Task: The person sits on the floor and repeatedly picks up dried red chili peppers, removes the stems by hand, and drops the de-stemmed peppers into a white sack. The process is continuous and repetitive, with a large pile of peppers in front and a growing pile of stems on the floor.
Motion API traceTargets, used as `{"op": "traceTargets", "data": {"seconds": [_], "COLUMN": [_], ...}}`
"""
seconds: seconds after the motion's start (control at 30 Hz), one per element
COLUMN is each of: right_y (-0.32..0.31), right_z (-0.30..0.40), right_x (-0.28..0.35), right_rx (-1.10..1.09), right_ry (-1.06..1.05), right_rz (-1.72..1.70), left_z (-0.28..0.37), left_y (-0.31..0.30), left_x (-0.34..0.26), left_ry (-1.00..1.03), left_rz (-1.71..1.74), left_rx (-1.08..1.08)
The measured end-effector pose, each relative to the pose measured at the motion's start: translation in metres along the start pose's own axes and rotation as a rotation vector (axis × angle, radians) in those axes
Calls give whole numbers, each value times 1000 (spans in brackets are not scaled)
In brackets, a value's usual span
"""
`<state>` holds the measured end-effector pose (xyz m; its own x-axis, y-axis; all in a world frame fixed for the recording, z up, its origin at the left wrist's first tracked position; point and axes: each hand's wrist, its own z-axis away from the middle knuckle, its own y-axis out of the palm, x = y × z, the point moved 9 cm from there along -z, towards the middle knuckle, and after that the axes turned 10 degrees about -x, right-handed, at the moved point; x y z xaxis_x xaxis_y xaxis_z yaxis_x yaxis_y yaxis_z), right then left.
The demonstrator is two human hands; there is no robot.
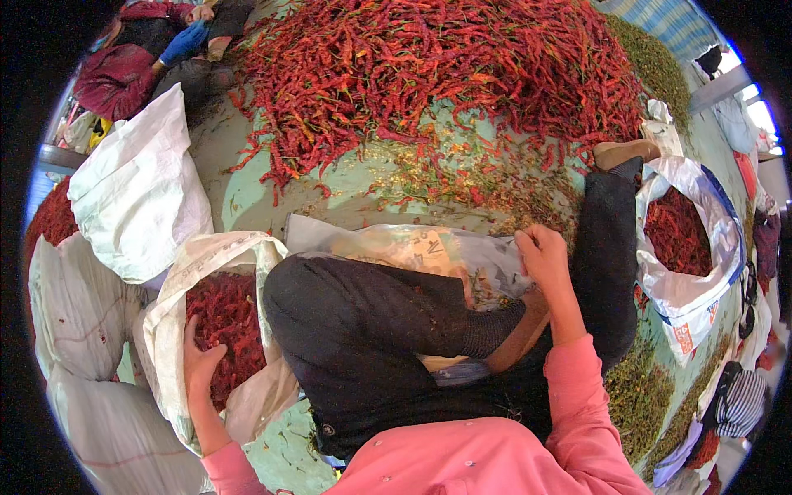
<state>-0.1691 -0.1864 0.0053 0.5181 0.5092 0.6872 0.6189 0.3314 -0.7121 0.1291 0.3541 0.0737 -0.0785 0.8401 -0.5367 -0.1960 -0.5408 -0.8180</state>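
Note:
My left hand reaches into an open white woven sack at my left, its fingers spread against the dark red dried chilies inside. Over my crossed legs, my right hand has its fingers curled at the edge of a translucent plastic sheet or bag; whether it grips that edge is unclear. The plastic, which bears printed writing, lies partly under my leg. In front of me a large heap of red chili peppers spreads over the green floor, with loose stems and seeds at its near edge.
At the far right stands another open white sack of chilies. Full sacks and an upright white sack crowd the left side. A person's blue-gloved hand shows at upper left. Piles of green stems lie at right.

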Motion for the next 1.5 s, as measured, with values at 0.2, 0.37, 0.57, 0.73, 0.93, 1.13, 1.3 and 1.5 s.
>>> {"op": "traceTargets", "data": {"seconds": [0.2,0.37,0.57,0.73,0.93,1.13,1.3,1.5], "right_y": [64,102,88,70,43,2,50,106], "right_z": [-44,-65,-57,-33,-9,-46,-117,-136], "right_x": [-10,-23,-13,39,148,139,19,2], "right_rx": [-46,31,-39,93,159,-126,-35,187], "right_ry": [102,21,52,88,-312,-398,-246,-300], "right_rz": [-168,170,37,-291,-278,-261,169,344], "left_z": [37,77,81,82,114,85,48,27], "left_y": [-3,6,1,101,308,361,361,384], "left_x": [-31,-74,-106,-203,-280,-255,-282,-264], "left_ry": [437,725,789,270,-604,-792,-671,-662], "left_rz": [-456,-435,-386,810,1394,1352,1236,1107], "left_rx": [-198,-297,-403,-22,1213,1093,923,791]}}
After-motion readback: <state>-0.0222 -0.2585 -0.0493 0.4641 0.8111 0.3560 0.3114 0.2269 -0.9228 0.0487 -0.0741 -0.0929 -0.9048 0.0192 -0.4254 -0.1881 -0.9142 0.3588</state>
